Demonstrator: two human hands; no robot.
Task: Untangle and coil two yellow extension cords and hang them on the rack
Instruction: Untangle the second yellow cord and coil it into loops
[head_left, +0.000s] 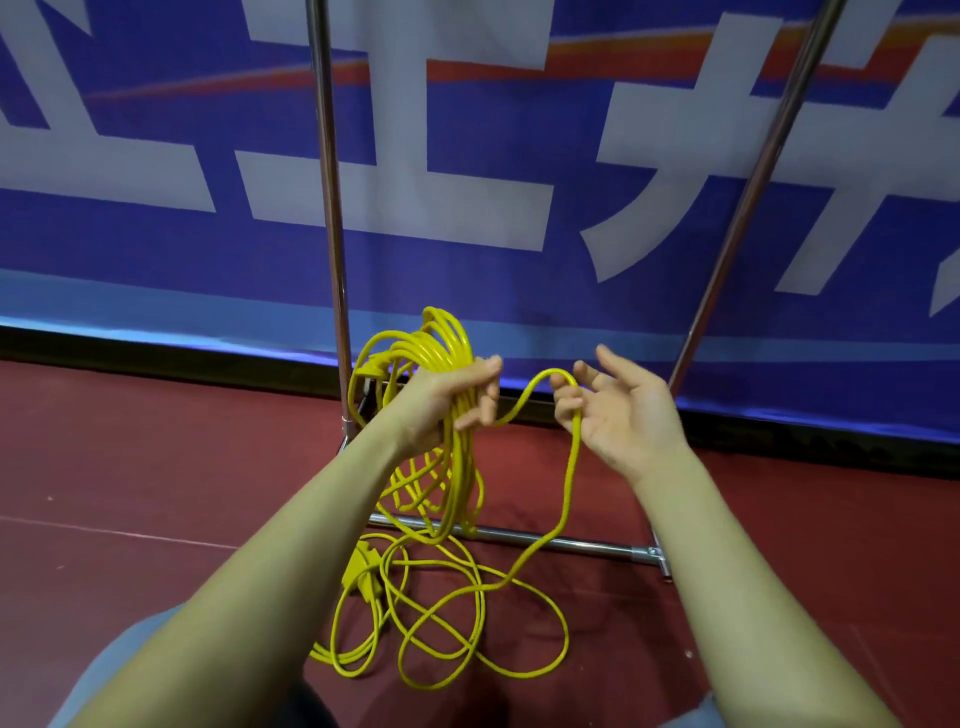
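A person coils a yellow extension cord in front of a chrome garment rack standing on a dark red floor, against a blue banner. The left hand grips the gathered coil, fingers curled round a bundle of loops that rise above the fist and hang below it toward the rack's bottom rail. The right hand, palm up and largely spread, carries the next run of cord draped over its bent fingers, not clamped. From there the cord drops to the loose strands lying on the floor just in front of the rail, where joined yellow plugs rest near their left edge. Coiling looks roughly half done, and nothing hangs on the rack yet. To finish the loop well, the right hand should probably bring the cord across to the left at a matching loop size, letting it twist freely so the floor strands feed without knotting.
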